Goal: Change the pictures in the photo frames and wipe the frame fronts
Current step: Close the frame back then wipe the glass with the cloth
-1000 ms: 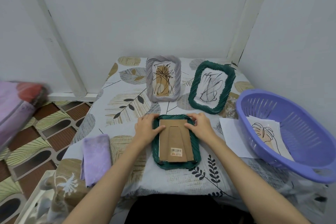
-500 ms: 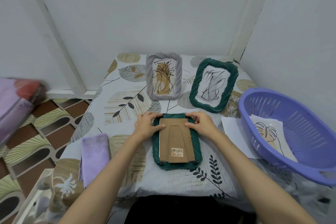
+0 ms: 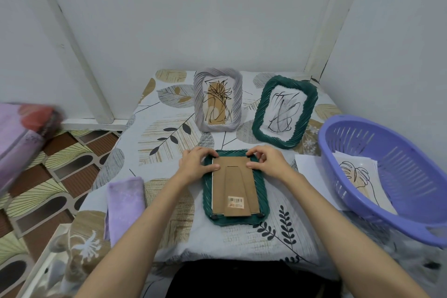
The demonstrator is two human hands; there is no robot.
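Observation:
A dark green rope-edged photo frame point(image 3: 262, 203) lies face down in front of me, its brown cardboard back point(image 3: 233, 189) with a barcode sticker facing up. My left hand point(image 3: 196, 164) grips the frame's top left corner, thumb on the cardboard. My right hand point(image 3: 267, 162) pinches at the top right corner of the cardboard back. A grey frame point(image 3: 238, 104) and a second green frame point(image 3: 261, 113) stand upright at the back, each with a scribbled picture. A folded lilac cloth point(image 3: 125, 203) lies to the left.
A purple plastic basket point(image 3: 396, 147) at the right holds sheets with line drawings point(image 3: 358, 174). A white sheet point(image 3: 309, 167) lies beside it. The leaf-patterned tablecloth point(image 3: 169, 133) covers the table. Walls close in behind and to the right; tiled floor is at left.
Both hands have shifted slightly up to the top corners of the face-down frame; my right fingers now curl at the top right corner of the backing. The frame has stayed in place.

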